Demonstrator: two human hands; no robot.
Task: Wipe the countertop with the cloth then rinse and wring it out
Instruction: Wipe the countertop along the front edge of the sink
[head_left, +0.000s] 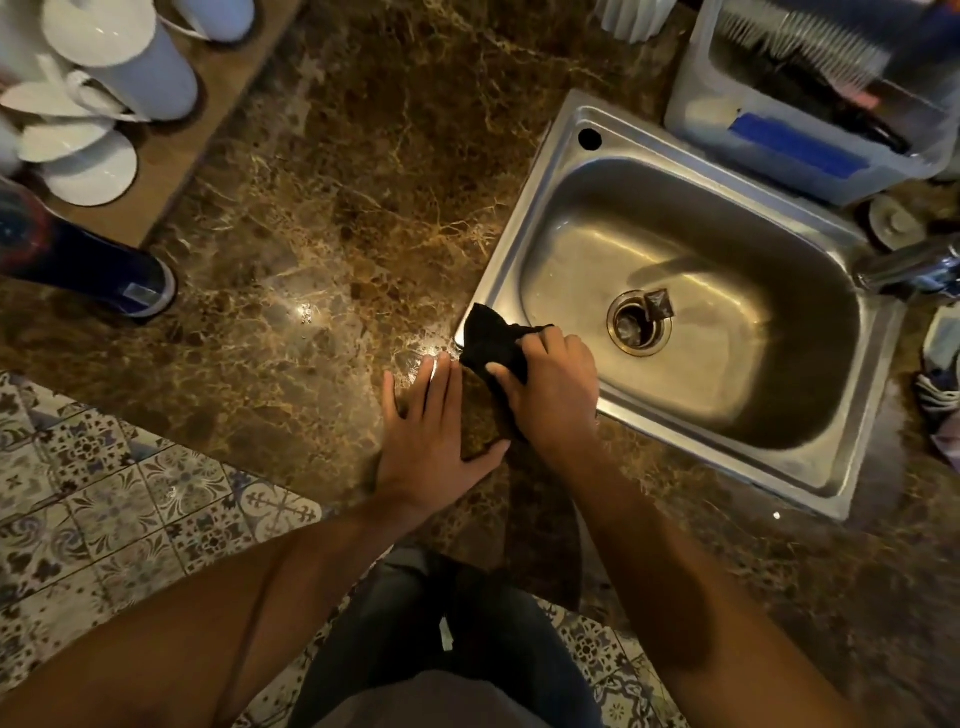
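Head view: a person stands at a brown marbled worktop (322, 218), both bare forearms reaching forward over it.
Right hand (550, 389): its grip is clenched round a black cloth (493, 343), fingers curled over the bunched fabric, thumb pressed on the cloth's near side.
Cloth: it sits at the near left corner of the sink (524, 244), one dark corner sticking up over the steel rim, the rest lying on the worktop under the hand.
Left hand (431, 431): its grip is released, palm down flat on the worktop, fingers straight and spread, just beside the cloth; the thumb reaches toward the right wrist.
Sink: stainless steel, set at an angle in the worktop, with a round drain (636, 322) in the basin and a small dark square piece at the drain's edge.
Tap (904, 267): chrome, reaching in from the right edge.
Far right: a pale plastic tub (779, 150) behind the sink, its contents blurred.
Far left: white cups (93, 161) on a wooden board, and a dark blue bottle (88, 260) lying tilted near them.
Below: patterned floor tiles (119, 514).
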